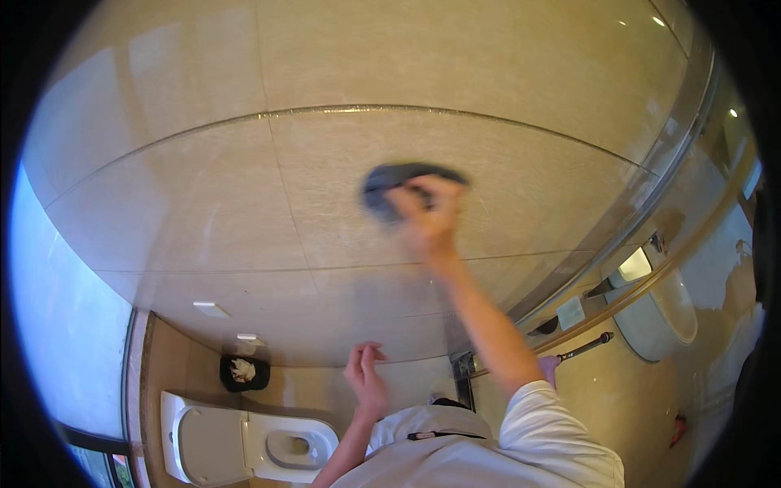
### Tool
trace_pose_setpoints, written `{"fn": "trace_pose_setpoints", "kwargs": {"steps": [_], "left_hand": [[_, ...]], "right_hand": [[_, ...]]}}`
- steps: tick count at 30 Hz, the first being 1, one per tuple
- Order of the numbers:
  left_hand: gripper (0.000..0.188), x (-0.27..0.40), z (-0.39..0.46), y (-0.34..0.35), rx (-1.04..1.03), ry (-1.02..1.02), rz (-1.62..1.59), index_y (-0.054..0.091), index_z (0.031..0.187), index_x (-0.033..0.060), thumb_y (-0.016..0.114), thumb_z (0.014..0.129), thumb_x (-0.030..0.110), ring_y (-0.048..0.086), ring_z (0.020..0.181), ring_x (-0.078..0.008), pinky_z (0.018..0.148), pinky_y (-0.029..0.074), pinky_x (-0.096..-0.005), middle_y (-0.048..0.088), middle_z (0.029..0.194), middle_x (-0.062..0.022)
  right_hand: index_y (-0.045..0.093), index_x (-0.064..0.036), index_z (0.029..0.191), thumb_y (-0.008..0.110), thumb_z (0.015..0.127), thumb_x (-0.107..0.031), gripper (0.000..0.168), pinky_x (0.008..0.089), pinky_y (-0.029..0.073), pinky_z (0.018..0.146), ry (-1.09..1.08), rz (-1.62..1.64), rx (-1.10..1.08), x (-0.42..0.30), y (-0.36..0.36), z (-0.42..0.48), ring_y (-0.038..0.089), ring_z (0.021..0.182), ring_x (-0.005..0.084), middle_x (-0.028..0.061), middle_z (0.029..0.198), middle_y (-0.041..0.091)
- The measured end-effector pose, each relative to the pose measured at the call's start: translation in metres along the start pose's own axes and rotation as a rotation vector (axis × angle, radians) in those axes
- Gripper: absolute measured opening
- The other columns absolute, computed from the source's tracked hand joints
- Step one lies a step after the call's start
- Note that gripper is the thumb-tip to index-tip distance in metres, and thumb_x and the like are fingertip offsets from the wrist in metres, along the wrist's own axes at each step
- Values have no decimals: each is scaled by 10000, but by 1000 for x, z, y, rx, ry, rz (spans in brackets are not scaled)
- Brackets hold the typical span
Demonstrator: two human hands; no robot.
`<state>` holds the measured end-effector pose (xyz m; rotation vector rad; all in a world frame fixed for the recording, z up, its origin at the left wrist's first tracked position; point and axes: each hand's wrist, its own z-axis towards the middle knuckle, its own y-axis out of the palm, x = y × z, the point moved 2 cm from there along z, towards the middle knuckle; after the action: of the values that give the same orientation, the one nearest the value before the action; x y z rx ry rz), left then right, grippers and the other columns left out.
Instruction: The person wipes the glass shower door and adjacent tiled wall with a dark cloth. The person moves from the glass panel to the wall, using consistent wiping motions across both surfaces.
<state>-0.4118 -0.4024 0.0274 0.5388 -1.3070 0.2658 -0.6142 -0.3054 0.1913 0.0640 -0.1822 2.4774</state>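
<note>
My right hand [427, 213] is pressing a dark grey cloth [381, 189] against the beige wall tile [329, 226]. Both the hand and the cloth are blurred, and the fingers are bent over the cloth. Lower down, my left hand [368, 381] hangs in front of my body with loosely bent fingers and nothing visible in it. It is apart from the wall, with the white toilet [293, 445] below and to its left. A narrow glittering strip [360, 110] crosses the wall above the cloth.
The toilet's lid [213, 442] is up. A black waste bin [262, 373] holding crumpled paper stands by the wall. To the right are a glass partition with a metal frame [640, 195], a white basin-like fixture [650, 332] and a black pole [586, 348]. A bright window [73, 317] lies left.
</note>
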Motion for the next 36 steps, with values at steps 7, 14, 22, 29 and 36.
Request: {"fn": "trace_pose_setpoints", "kwargs": {"steps": [7, 14, 22, 29, 36], "left_hand": [[260, -37, -6, 5, 211, 15, 136, 605, 871, 14, 411, 969, 157, 509, 671, -110, 648, 407, -261, 539, 686, -41], [265, -13, -34, 130, -126, 41, 253, 605, 894, 0, 408, 980, 157, 513, 670, -122, 673, 404, -255, 557, 697, -50], [260, -34, -71, 185, -165, 42, 416, 608, 932, -18, 426, 992, 157, 568, 684, -136, 672, 454, -276, 600, 730, -80], [254, -33, -97, 207, -195, -19, 441, 619, 982, -21, 433, 999, 150, 591, 724, -144, 696, 470, -286, 617, 746, -89], [229, -36, -90, 178, -136, -32, 473, 627, 1018, 0, 448, 993, 139, 622, 744, -155, 706, 487, -295, 644, 764, -105]], "right_hand": [[497, 76, 1162, 490, 836, 27, 330, 432, 423, 946, 755, -466, 763, 205, -196, 32, 539, 1057, 381, 204, 1128, 492], [625, -65, 1130, 598, 777, 26, 365, 389, 408, 944, 444, 109, 287, 119, -124, -36, 537, 1042, 272, 133, 1096, 553], [540, 42, 1169, 536, 800, 38, 369, 374, 456, 863, 1202, 82, 773, 209, -249, -34, 579, 909, 275, 125, 1112, 556], [724, -115, 980, 630, 668, 42, 361, 406, 389, 903, 546, 162, 11, 124, -173, -104, 505, 1022, 261, 104, 1082, 543], [661, 9, 974, 524, 852, 30, 185, 415, 444, 896, 1107, -100, 838, 209, -239, -96, 514, 1043, 294, 179, 1140, 509]]}}
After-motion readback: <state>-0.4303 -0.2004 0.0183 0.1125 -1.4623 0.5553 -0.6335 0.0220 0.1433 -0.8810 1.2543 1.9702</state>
